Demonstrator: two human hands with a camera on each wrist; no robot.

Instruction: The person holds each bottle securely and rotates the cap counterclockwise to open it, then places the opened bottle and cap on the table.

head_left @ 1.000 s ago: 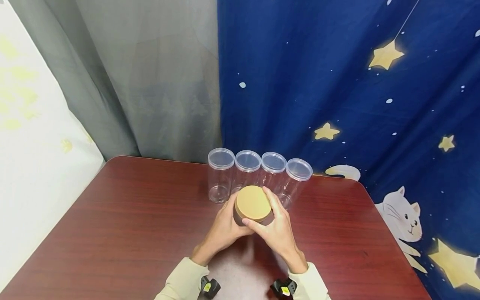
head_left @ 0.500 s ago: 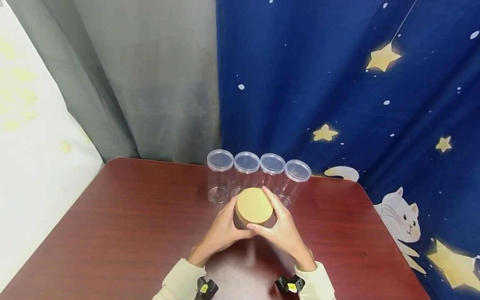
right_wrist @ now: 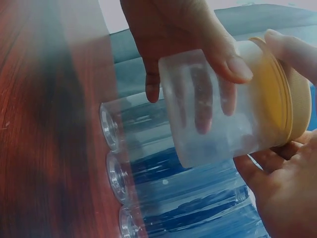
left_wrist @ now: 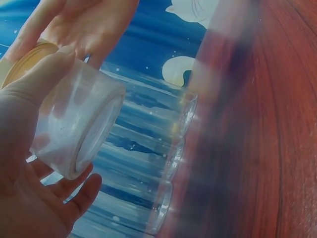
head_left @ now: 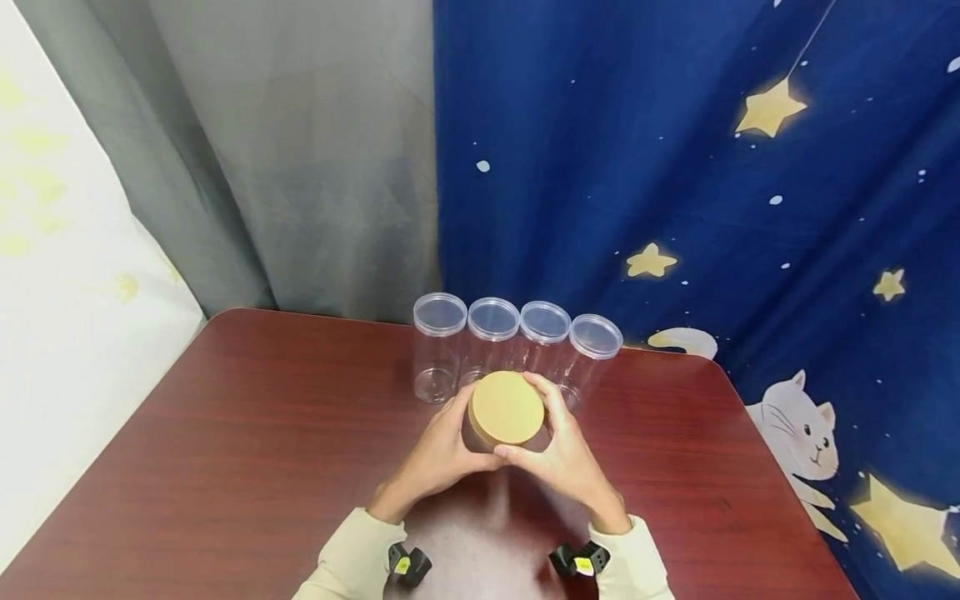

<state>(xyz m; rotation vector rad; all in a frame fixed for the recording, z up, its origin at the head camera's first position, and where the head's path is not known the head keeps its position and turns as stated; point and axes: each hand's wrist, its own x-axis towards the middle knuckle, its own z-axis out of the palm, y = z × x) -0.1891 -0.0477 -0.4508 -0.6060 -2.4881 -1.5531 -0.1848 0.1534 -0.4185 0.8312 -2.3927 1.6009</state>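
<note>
The left hand [head_left: 438, 452] is gripping the translucent jar [right_wrist: 223, 144] and the right hand [head_left: 564, 462] its yellow lid [head_left: 507, 407], near four clear lidded jars [head_left: 543, 323]; the lid is sitting on, whether fully tightened the views aren't showing

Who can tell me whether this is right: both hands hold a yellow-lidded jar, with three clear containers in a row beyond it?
Not quite: the number is wrong. The head view shows four clear containers in a row, not three. The left hand and right hand do hold the yellow-lidded jar.
</note>
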